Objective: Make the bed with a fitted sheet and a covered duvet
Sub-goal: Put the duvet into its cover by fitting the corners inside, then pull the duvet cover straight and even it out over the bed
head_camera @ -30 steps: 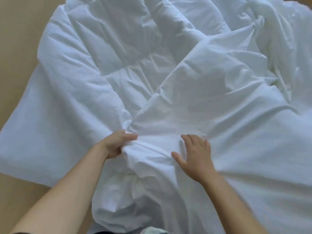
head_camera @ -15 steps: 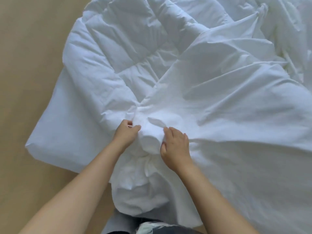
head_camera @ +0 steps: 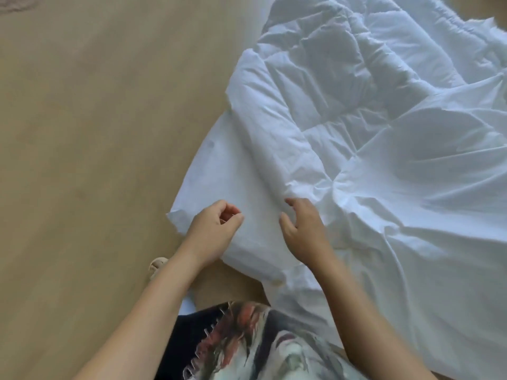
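White quilted duvet (head_camera: 343, 86) fills the upper right, partly under a smooth white cover (head_camera: 439, 187); centre frame, left hand (head_camera: 216, 234) and right hand (head_camera: 304, 231) hover loosely curled, holding nothing; fabric looks soft, light, floppy, best pinched at a corner

- To my left the tan floor (head_camera: 96, 133) lies open — a hand passes freely there.
- The puffed duvet (head_camera: 315, 86) bulks up ahead and right, barring a low reach.
- Between them lies a flat white layer (head_camera: 219, 174) — low, passable over the top.
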{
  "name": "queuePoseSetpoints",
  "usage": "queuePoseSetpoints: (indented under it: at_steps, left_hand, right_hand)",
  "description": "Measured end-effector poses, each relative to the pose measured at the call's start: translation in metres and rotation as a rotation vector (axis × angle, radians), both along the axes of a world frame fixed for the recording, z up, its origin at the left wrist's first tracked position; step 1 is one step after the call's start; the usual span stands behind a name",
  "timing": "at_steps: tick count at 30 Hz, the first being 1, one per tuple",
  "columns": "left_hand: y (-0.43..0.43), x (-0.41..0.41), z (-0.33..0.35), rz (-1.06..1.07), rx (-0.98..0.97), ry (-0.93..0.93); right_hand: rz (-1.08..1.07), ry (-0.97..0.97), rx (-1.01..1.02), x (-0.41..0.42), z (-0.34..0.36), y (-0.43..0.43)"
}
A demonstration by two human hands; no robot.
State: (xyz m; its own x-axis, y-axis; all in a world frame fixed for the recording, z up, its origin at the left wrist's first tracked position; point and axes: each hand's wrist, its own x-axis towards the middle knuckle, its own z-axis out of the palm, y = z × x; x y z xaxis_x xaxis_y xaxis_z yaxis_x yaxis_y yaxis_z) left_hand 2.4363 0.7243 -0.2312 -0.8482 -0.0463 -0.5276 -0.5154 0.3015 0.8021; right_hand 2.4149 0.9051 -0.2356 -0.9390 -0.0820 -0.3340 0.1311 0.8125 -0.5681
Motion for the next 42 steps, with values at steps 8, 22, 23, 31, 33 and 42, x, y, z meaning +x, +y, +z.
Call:
queuePoseSetpoints:
  at_steps: [8, 22, 23, 31, 33, 42]
  left_hand:
    - [-0.239, -0.017, 0.021, -0.056, -0.150, -0.105]
    - [-0.389, -0.287, 0.050, -0.095, -0.193, -0.132]
    - [-0.402, -0.319, 0.055, -0.085, -0.202, -0.117]
    - [-0.416, -0.595, 0.052, -0.178, -0.275, -0.020]
    - [-0.395, -0.673, 0.042, -0.231, -0.245, -0.005]
    - [-0.239, -1.027, 0.073, -0.851, -0.198, 0.072]
  right_hand:
    - [-0.031, -0.092, -0.071, -0.031, 0.037, -0.167]
    - [0.052, -0.111, -0.144, -0.315, 0.022, -0.349]
    - [0.059, -0.080, -0.148, -0.346, 0.027, -0.356]
    - [0.000, -0.030, -0.147, -0.566, 0.049, -0.355]
    - [-0.086, -0.041, -0.129, -0.622, 0.044, -0.334]
    - [-0.565, -0.029, -0.111, -0.860, 0.072, -0.227]
